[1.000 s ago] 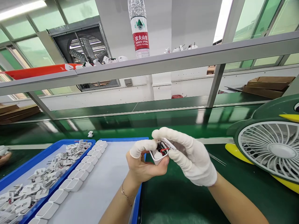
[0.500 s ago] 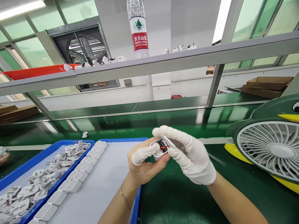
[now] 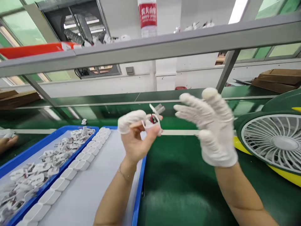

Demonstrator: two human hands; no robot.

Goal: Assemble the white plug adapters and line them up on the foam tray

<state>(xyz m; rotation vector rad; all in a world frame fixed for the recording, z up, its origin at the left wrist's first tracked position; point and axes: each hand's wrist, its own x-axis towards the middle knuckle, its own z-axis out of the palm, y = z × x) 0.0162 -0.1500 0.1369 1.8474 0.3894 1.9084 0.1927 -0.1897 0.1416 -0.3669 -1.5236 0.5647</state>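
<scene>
Near the centre, my left hand (image 3: 138, 136), with white covers on some fingers, grips a small white housing (image 3: 155, 126). The housing is open, with red and dark parts inside and a white piece and a clear piece sticking up at its top. To its right, my right hand (image 3: 211, 128), in a white glove, is raised with its fingers spread, apart from the housing. On the left, a blue-edged tray (image 3: 138, 188) bears a row of white caps (image 3: 60, 184) along its left side. Beside it, another blue tray (image 3: 11, 164) holds many small white parts (image 3: 47, 163).
A green and yellow fan (image 3: 282, 142) stands at the right. Above runs a grey shelf (image 3: 164, 47) bearing a bottle (image 3: 148, 15), an orange bin (image 3: 35, 49) and small parts. Another person's hand (image 3: 8, 141) shows at the left edge. Cardboard (image 3: 277, 78) lies back right.
My right hand has let go of the housing, moved right and up, and spread its fingers. My left hand has moved slightly left and up with the housing. The view has tilted down.
</scene>
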